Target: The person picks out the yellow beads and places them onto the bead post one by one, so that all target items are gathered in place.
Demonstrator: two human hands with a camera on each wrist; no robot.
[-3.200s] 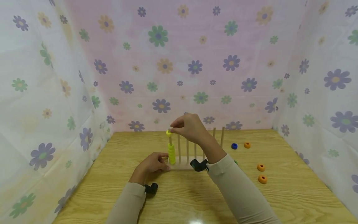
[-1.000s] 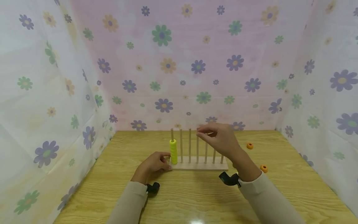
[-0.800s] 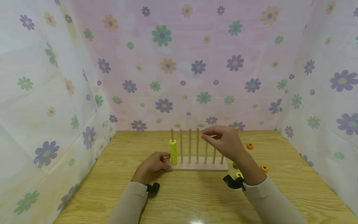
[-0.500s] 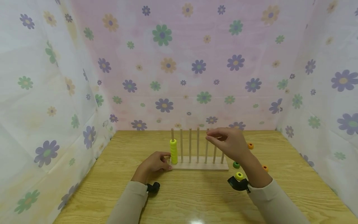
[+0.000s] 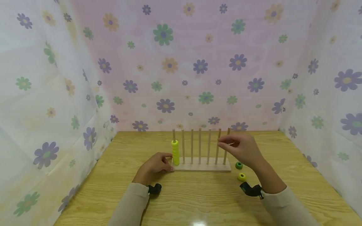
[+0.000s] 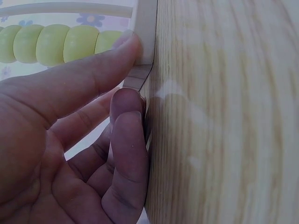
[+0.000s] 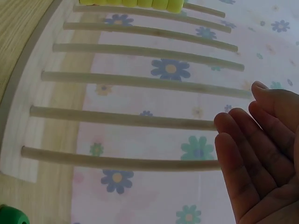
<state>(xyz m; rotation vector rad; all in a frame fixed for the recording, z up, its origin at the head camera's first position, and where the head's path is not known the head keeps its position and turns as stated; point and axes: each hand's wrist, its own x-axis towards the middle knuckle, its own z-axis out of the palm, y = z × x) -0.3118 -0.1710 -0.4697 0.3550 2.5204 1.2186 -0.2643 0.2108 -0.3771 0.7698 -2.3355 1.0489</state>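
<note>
A wooden peg rack (image 5: 202, 167) with several upright pegs stands on the table. Stacked yellow beads (image 5: 175, 153) fill most of its leftmost peg, whose tip shows above them. My left hand (image 5: 155, 163) holds the left end of the base; in the left wrist view its thumb (image 6: 88, 77) presses the base's end, with other fingers curled beside it. Near the tops of the two rightmost pegs hovers my right hand (image 5: 241, 149), holding nothing, fingers loosely bent. A green bead (image 5: 238, 165) and a loose yellow bead (image 5: 241, 176) lie right of the rack.
Wood-grain table (image 5: 181, 201) runs up to flowered cloth walls (image 5: 198, 62) at the back and both sides. Black wrist cameras (image 5: 155, 189) sit on both cuffs. My right hand and forearm block part of the table on the right.
The yellow bead that my right hand held at the leftmost peg's top has joined the stack. That hand has moved right, past the other pegs, fingers empty. My left hand stays at the base.
</note>
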